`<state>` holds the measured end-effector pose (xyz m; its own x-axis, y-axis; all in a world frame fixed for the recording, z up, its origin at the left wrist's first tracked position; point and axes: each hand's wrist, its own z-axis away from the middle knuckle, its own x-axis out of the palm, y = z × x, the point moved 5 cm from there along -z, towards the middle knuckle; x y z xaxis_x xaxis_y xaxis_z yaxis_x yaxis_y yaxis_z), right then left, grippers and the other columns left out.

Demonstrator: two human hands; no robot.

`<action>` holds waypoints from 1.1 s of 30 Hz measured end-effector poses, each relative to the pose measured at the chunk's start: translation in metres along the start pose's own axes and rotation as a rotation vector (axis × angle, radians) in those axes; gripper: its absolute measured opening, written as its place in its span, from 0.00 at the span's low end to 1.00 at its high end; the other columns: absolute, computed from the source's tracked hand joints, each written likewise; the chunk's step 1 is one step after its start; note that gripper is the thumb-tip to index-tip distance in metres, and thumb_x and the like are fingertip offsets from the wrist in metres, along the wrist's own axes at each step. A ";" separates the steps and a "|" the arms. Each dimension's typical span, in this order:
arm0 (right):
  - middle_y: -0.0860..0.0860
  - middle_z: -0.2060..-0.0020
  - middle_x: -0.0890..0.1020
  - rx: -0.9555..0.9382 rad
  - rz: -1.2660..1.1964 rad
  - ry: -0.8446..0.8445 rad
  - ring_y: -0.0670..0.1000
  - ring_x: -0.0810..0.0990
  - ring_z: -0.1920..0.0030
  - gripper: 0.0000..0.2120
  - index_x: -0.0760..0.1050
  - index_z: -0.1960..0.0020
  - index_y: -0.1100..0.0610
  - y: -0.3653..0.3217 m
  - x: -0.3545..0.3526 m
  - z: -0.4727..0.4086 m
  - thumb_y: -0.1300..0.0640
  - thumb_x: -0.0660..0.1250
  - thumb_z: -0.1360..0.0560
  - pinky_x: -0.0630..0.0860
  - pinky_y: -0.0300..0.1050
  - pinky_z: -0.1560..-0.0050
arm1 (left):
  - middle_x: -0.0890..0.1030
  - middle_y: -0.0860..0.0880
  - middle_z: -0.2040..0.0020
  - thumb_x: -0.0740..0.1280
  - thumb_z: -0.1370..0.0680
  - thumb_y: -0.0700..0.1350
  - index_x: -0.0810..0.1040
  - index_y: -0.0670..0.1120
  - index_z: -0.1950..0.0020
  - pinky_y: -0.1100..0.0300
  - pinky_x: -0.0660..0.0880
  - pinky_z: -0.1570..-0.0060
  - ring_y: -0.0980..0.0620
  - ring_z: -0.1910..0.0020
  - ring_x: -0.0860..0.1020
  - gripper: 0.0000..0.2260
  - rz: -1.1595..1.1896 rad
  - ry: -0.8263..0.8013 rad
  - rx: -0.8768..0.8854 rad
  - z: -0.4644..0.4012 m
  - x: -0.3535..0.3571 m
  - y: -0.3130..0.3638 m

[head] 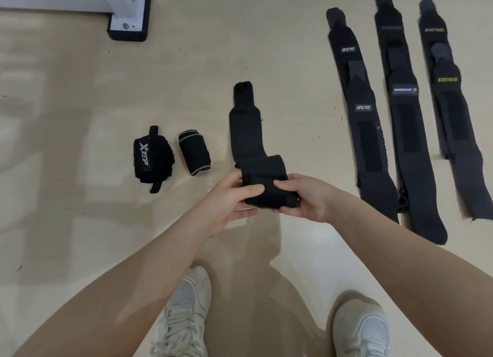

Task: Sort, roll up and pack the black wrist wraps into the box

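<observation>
Black elastic wraps lie flat in three long rows on the beige floor [80, 116] at the right: the pair marked IIACYO [357, 108], the middle pair [402, 103] and the XUEYING pair [448, 90], each two overlapping, their near ends partly cut off by the right forearm. The wrap being rolled [248, 132] lies ahead of the person, its far tail flat on the floor, its near end wound into a roll lifted between both hands. The left hand [229, 199] grips the roll's left end, thumb on top; the right hand [306, 196] pinches its right end. To roll it well, I would keep the edges flush and the tension even, feeding the tail straight. Two finished rolls, the XTEP one [152, 159] and a grey-trimmed one [194, 154], sit to the left. No box shows; the middle pair's label is too blurred to read.
</observation>
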<state>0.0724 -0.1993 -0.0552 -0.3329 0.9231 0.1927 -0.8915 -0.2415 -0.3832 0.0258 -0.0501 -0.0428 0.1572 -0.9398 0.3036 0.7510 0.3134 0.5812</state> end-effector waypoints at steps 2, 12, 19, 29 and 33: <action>0.55 0.48 0.80 0.020 0.041 0.013 0.54 0.81 0.55 0.10 0.72 0.43 0.56 -0.001 -0.003 0.001 0.57 0.66 0.23 0.77 0.37 0.70 | 0.80 0.49 0.43 0.68 0.24 0.41 0.74 0.54 0.40 0.60 0.78 0.55 0.49 0.48 0.82 0.15 -0.042 -0.001 0.023 0.000 0.002 -0.001; 0.53 0.39 0.77 -0.233 0.042 -0.279 0.53 0.79 0.41 0.31 0.65 0.32 0.53 -0.001 0.004 0.008 0.64 0.70 0.33 0.78 0.47 0.46 | 0.83 0.48 0.59 0.67 0.23 0.44 0.77 0.49 0.46 0.64 0.71 0.70 0.49 0.66 0.81 0.07 -0.048 0.121 -0.132 -0.008 0.000 -0.015; 0.51 0.49 0.78 -0.262 0.287 -0.097 0.51 0.81 0.51 0.16 0.69 0.39 0.55 0.001 0.010 0.005 0.63 0.68 0.25 0.78 0.42 0.57 | 0.80 0.46 0.65 0.66 0.23 0.49 0.76 0.43 0.49 0.65 0.73 0.75 0.53 0.72 0.77 0.10 0.034 0.161 -0.387 -0.003 -0.010 -0.028; 0.48 0.43 0.80 -0.233 -0.385 -0.110 0.52 0.79 0.44 0.17 0.69 0.33 0.48 0.005 0.030 0.001 0.57 0.62 0.21 0.73 0.50 0.40 | 0.79 0.51 0.40 0.68 0.28 0.46 0.72 0.49 0.34 0.53 0.69 0.36 0.52 0.40 0.77 0.22 0.169 0.003 0.137 0.001 -0.003 0.003; 0.47 0.37 0.78 -0.256 -0.351 -0.214 0.49 0.76 0.39 0.20 0.67 0.31 0.47 0.009 0.054 0.000 0.54 0.62 0.22 0.71 0.51 0.39 | 0.80 0.49 0.42 0.68 0.29 0.44 0.72 0.50 0.37 0.56 0.74 0.41 0.52 0.40 0.78 0.20 0.173 0.061 0.310 0.002 0.004 0.012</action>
<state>0.0462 -0.1515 -0.0487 -0.1052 0.8468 0.5215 -0.8661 0.1798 -0.4665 0.0342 -0.0502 -0.0334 0.3098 -0.8727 0.3775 0.4813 0.4863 0.7293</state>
